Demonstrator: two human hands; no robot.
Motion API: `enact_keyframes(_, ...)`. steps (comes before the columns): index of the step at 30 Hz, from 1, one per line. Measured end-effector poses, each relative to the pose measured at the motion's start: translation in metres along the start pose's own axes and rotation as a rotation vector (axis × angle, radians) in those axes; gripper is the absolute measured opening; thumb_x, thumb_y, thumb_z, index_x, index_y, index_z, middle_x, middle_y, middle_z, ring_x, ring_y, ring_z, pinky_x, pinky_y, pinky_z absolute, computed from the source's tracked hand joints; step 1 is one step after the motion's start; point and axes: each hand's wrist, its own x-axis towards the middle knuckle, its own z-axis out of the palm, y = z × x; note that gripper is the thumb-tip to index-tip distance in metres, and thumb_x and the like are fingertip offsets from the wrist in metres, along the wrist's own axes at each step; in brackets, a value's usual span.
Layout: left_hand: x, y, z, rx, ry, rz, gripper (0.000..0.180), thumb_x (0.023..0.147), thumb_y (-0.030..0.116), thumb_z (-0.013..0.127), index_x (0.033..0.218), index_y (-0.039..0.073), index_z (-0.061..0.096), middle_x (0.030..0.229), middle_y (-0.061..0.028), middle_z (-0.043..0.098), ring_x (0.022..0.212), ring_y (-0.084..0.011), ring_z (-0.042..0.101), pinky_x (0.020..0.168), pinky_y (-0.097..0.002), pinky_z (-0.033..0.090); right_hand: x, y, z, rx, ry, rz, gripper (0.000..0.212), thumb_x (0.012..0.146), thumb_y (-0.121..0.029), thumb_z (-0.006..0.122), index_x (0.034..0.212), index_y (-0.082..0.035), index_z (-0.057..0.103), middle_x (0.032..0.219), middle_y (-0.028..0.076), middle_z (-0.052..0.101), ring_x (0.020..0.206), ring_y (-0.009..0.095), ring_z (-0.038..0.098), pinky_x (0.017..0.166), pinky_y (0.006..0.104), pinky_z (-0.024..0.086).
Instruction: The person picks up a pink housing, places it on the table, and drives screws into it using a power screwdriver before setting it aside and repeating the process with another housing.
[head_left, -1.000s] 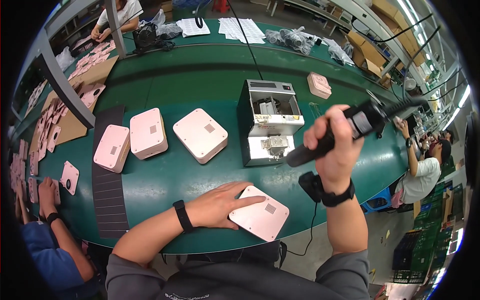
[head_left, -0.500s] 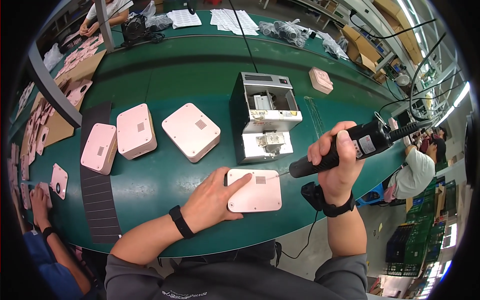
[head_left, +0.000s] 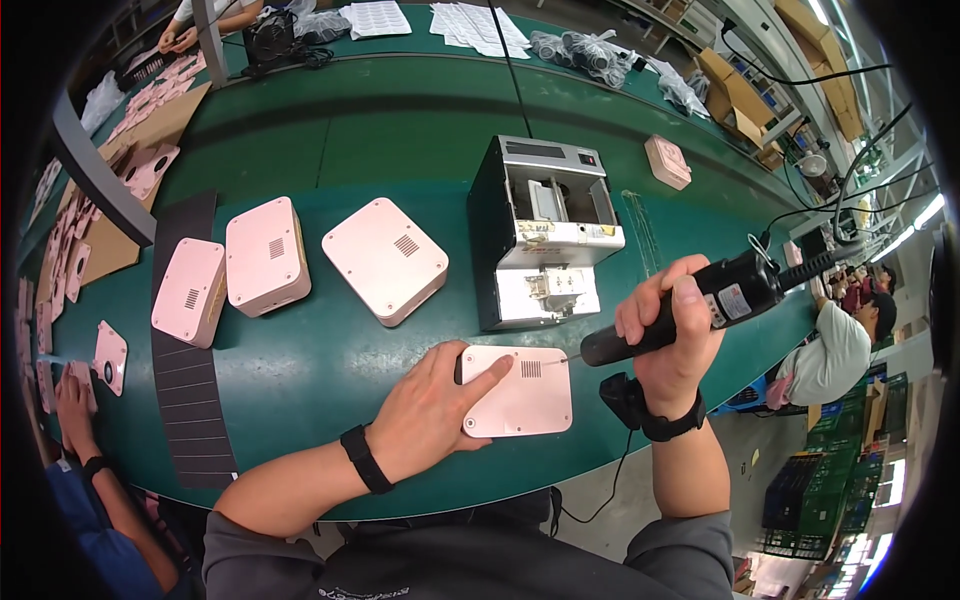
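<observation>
A pink plastic case [head_left: 530, 408] lies flat on the green bench with its vent slots up. My left hand [head_left: 428, 405] grips it by the left side, thumb low and index finger stretched over the top face. My right hand [head_left: 672, 335] is wrapped around a black electric screwdriver [head_left: 738, 292] held sideways. Its thin bit points left and reaches the case's upper right corner; whether it sits in a screw hole I cannot tell. Just beyond the case stands a black and silver screw feeder [head_left: 560, 236].
Three pink cases [head_left: 385, 255] stand left of the feeder, one on a dark lined strip [head_left: 190, 410]. A smaller pink box [head_left: 668, 162] lies at the back right. Pink plates [head_left: 110, 358] are at left, near another person's hand [head_left: 76, 405]. A cable trails from the screwdriver.
The view has shifted slightly. My hands keep their grips on the case and the screwdriver, and the bit stays at the case's upper right corner.
</observation>
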Motion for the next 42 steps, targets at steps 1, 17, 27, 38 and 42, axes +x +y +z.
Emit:
enact_keyframes(1,0.001,0.001,0.000,0.002,0.005,0.002,0.088,0.067,0.032,0.088,0.145,0.020,0.049,0.126,-0.0217,0.046,0.111,-0.0393,0.054,0.093,-0.0434,0.050,-0.001,0.001,-0.001,-0.003,-0.013,-0.009,0.023,0.093,-0.027,0.059,0.094,-0.007,0.048,0.064,0.006,0.050,0.048,0.016,0.047,0.051,0.0336,0.044)
enact_keyframes(17,0.009,0.003,0.008,0.083,0.009,0.098,0.095,0.070,0.039,0.085,0.151,0.019,0.040,0.127,-0.0252,0.048,0.114,-0.0428,0.053,0.100,-0.0479,0.044,0.041,-0.012,0.026,-0.016,-0.006,-0.156,0.020,0.096,-0.025,0.056,0.097,-0.006,0.051,0.066,0.007,0.051,0.050,0.017,0.050,0.051,0.0341,0.045)
enact_keyframes(27,0.009,-0.002,0.003,0.059,-0.034,0.105,0.095,0.072,0.038,0.084,0.153,0.019,0.038,0.129,-0.0277,0.048,0.114,-0.0431,0.054,0.100,-0.0476,0.044,0.013,-0.008,0.034,0.022,-0.109,-0.059,0.020,0.095,-0.024,0.057,0.098,-0.005,0.050,0.064,0.008,0.051,0.049,0.017,0.050,0.050,0.0343,0.045)
enact_keyframes(38,0.010,-0.002,0.006,0.049,-0.015,0.095,0.094,0.071,0.038,0.084,0.152,0.018,0.038,0.128,-0.0265,0.048,0.113,-0.0410,0.054,0.099,-0.0463,0.045,0.012,0.013,0.041,0.029,-0.141,-0.018,0.020,0.094,-0.021,0.060,0.098,-0.005,0.048,0.066,0.008,0.052,0.051,0.017,0.051,0.049,0.0326,0.045)
enact_keyframes(42,0.012,-0.001,0.005,0.065,-0.010,0.114,0.095,0.071,0.038,0.084,0.152,0.018,0.039,0.128,-0.0260,0.048,0.113,-0.0409,0.054,0.099,-0.0461,0.045,0.012,0.016,0.033,0.018,-0.171,-0.040,0.021,0.094,-0.021,0.060,0.098,-0.005,0.048,0.066,0.008,0.052,0.051,0.017,0.051,0.049,0.0327,0.045)
